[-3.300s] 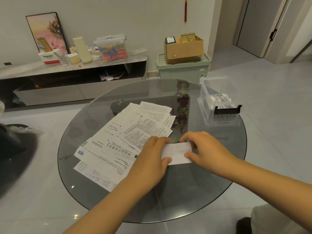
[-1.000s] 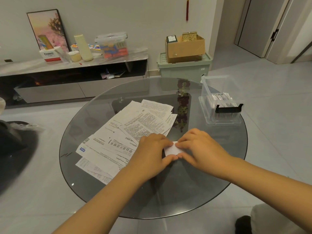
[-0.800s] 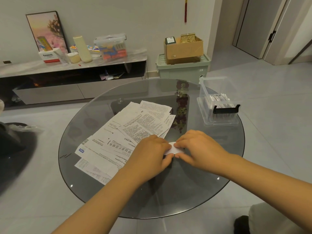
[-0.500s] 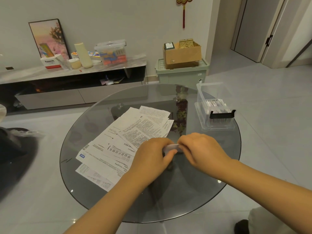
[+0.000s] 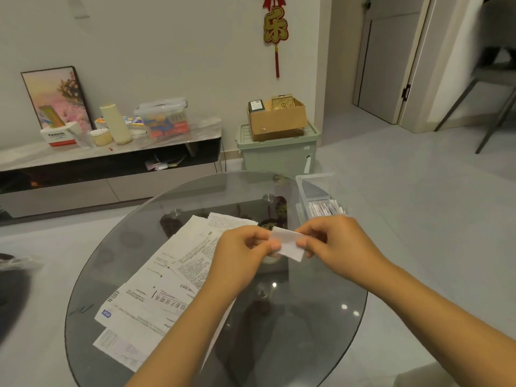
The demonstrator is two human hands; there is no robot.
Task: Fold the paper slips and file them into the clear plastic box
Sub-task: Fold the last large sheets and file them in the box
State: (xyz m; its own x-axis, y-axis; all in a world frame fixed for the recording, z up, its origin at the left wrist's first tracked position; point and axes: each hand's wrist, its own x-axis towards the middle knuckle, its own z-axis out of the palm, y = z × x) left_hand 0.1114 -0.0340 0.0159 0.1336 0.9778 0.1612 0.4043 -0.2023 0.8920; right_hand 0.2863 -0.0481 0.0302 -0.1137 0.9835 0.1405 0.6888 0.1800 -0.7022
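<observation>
A small folded white paper slip [image 5: 289, 243] is held up above the round glass table [image 5: 321, 317]. My left hand [image 5: 243, 254] pinches its left end and my right hand [image 5: 332, 241] pinches its right end. Several unfolded printed paper slips [image 5: 167, 277] lie spread over the table's left half. The clear plastic box [image 5: 312, 191] stands at the table's far right edge, with several folded slips [image 5: 325, 209] upright inside; my right hand hides its near part.
Behind the table stand a low TV cabinet [image 5: 111, 174] with boxes and a framed picture, a green storage bin [image 5: 279, 152] with a cardboard box on top, and a chair [image 5: 491, 88] at the far right. A dark object [image 5: 11, 289] sits left of the table.
Both hands folded the slip smaller on the glass, then lifted it off the table; it is now held in the air. The camera tilted up, showing more of the wall.
</observation>
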